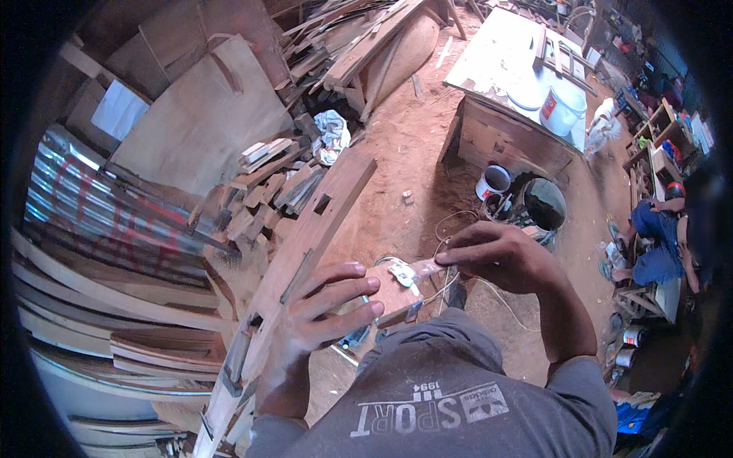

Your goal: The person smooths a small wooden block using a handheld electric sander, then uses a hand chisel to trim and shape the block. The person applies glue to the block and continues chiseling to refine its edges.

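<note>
In front of my chest is a small flat piece of wood (pixel 390 295) with a blob of white paste (pixel 402 275) on top. My left hand (pixel 317 313) grips its left edge, fingers spaced apart over it and thumb hidden. From the other side my right hand (pixel 500 256) pinches a thin, see-through strip (pixel 426 267), whose far end lies at the paste. What the strip is exactly, I cannot make out. A long timber (pixel 328 204) with cut mortises slants past my left hand, on its left side.
Offcuts (pixel 263 195) and planks (pixel 355 57) are heaped ahead on the left. A white-topped table (pixel 489 57) ahead right carries a white bucket (pixel 563 108). More buckets (pixel 544 202) stand below it, near a loose cable (pixel 504 301). Another person (pixel 658 240) sits far right.
</note>
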Demonstrator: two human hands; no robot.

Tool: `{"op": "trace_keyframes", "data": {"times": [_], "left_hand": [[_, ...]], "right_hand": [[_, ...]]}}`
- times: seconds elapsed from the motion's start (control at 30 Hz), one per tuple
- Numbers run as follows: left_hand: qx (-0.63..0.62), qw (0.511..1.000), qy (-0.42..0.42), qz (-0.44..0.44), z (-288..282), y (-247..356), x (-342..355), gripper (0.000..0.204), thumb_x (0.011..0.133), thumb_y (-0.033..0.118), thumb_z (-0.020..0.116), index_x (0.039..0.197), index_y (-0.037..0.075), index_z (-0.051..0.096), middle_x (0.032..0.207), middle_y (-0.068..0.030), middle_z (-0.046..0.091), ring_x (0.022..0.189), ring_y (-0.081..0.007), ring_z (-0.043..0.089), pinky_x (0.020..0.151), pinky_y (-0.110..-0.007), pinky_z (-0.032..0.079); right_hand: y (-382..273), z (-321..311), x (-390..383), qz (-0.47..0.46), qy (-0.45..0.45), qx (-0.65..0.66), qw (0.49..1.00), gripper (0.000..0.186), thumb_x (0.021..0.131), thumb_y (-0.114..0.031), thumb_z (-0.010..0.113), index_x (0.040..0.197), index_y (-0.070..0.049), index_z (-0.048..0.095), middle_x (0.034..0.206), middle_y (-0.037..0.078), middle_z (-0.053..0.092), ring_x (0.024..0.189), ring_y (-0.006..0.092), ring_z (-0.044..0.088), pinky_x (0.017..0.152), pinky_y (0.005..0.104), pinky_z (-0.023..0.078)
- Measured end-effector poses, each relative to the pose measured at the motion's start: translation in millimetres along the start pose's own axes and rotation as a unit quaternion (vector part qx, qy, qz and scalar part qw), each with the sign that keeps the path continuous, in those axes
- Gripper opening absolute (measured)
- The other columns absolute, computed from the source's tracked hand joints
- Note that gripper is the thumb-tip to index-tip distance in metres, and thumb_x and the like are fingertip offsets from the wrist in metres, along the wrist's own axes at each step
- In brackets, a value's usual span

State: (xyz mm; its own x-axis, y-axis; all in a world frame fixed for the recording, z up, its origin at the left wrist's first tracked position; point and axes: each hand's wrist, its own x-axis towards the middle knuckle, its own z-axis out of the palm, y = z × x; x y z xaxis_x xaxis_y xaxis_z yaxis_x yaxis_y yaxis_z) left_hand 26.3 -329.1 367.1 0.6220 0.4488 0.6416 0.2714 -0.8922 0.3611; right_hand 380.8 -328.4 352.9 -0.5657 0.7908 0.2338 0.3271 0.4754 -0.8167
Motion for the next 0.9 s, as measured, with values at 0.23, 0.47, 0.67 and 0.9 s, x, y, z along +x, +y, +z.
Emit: {"op": "trace_keyframes", "data": {"times": [0.23, 0.47, 0.67, 0.9], "left_hand": [[0.010, 0.999, -0.005, -0.037, -1, 3, -6, 0.040, 0.075, 0.011, 0.084, 0.114, 0.019, 0.083, 0.127, -0.0048, 0.077, 0.121, -0.0301, 0.071, 0.103, -0.043, 0.062], [0.016, 1.000, 0.007, -0.013, 4, 0, -13, 0.040, 0.076, 0.013, 0.084, 0.115, 0.017, 0.082, 0.125, -0.0049, 0.078, 0.121, -0.0308, 0.072, 0.101, -0.044, 0.063], [0.048, 0.998, 0.011, -0.026, -2, -1, -23, 0.043, 0.073, 0.013, 0.087, 0.116, 0.015, 0.082, 0.126, -0.0058, 0.078, 0.121, -0.0310, 0.072, 0.100, -0.043, 0.063], [0.017, 0.997, 0.007, -0.076, 3, -2, -29, 0.053, 0.070, 0.013, 0.092, 0.121, 0.012, 0.079, 0.127, -0.0074, 0.077, 0.124, -0.0319, 0.070, 0.100, -0.045, 0.063]], "right_hand": [[-2, -11, -9, -0.065, -0.005, -0.071, 0.995, 0.038, 0.097, -0.005, 0.075, 0.132, -0.019, 0.079, 0.121, 0.014, 0.074, 0.105, 0.0298, 0.073, 0.090, 0.0394, 0.060], [11, 3, 16, 0.002, 0.027, -0.083, 0.996, 0.038, 0.099, -0.010, 0.071, 0.136, -0.016, 0.075, 0.123, 0.016, 0.073, 0.113, 0.0346, 0.071, 0.095, 0.0413, 0.058], [-20, -6, -1, 0.028, -0.056, -0.040, 0.997, 0.037, 0.101, -0.008, 0.068, 0.137, -0.015, 0.075, 0.117, 0.016, 0.073, 0.105, 0.0340, 0.074, 0.088, 0.0419, 0.059], [-18, -3, 1, 0.048, -0.069, -0.017, 0.996, 0.042, 0.098, -0.005, 0.071, 0.140, -0.014, 0.073, 0.122, 0.017, 0.073, 0.106, 0.0356, 0.074, 0.090, 0.0433, 0.059]]}}
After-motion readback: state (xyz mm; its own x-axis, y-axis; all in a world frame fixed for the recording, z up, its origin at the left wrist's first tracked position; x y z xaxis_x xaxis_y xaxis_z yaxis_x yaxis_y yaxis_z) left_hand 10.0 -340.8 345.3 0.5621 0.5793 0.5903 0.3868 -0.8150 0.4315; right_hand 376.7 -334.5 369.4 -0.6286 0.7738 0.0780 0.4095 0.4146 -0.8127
